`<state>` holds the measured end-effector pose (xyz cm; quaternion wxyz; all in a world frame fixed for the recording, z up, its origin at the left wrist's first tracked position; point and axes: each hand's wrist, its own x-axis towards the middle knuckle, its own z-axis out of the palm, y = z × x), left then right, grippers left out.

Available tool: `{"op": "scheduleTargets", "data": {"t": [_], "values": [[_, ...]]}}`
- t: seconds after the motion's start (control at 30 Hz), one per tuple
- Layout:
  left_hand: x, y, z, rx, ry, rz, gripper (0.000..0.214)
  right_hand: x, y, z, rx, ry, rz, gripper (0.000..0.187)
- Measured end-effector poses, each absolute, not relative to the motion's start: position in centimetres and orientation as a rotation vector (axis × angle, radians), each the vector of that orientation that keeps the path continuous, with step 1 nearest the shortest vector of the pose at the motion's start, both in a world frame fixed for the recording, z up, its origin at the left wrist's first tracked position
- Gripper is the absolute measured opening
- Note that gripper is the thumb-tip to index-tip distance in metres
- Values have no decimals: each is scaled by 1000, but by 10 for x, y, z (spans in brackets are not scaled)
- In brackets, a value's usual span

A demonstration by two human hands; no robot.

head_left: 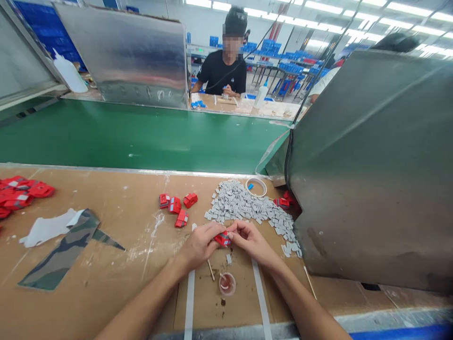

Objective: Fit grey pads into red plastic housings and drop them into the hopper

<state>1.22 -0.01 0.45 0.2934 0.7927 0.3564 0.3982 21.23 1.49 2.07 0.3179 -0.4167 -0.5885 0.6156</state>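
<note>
Our left hand [202, 241] has its fingers curled in tight, gripping the small red piece [222, 239]; our right hand [250, 241] has thumb and forefinger pinched at its right end. Can't tell if a tile is between them. The piece sits up in both hands, between the tabletop's near and far edges.

To do it well, we'd let the left do the bracing, use right fingertips for fine pressure only, press square, and keep wrists clear of the open cup [227, 284] toward the near edge.

One loose grey tile [229, 259] lies just below the hands, cotton swab [211, 270] to its left. Grey tile heap [240, 203] toward the far edge, tape roll [256, 187] at its back. Four red pieces [175, 205] left of the heap; bigger red pile [21, 193] at the tabletop's far left.
</note>
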Motion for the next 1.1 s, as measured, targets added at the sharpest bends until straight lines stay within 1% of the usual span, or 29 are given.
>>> {"op": "scheduleTargets", "data": {"t": [0.1,0.27,0.37,0.57,0.67,0.8,0.93,1.1], "values": [[13,-1,8,2057,1036,1194,23,210,16,19,-1057,-1488,1527,32],[14,0,9,1984,1053,1333,25,201,15,11,-885,-1315,1759,44],[14,0,9,1996,1034,1354,28,198,14,10,-839,-1227,1805,47],[12,4,12,1889,964,1232,22,202,17,11,-910,-1240,1690,47],[14,6,10,1677,977,1206,14,202,17,10,-935,-1296,1596,41],[16,7,6,1498,969,1201,16,201,15,9,-992,-1410,1444,37],[16,8,5,1504,1003,1181,12,202,14,10,-984,-1520,1357,36],[15,7,8,1597,1027,1183,5,202,13,8,-988,-1558,1362,32]]}}
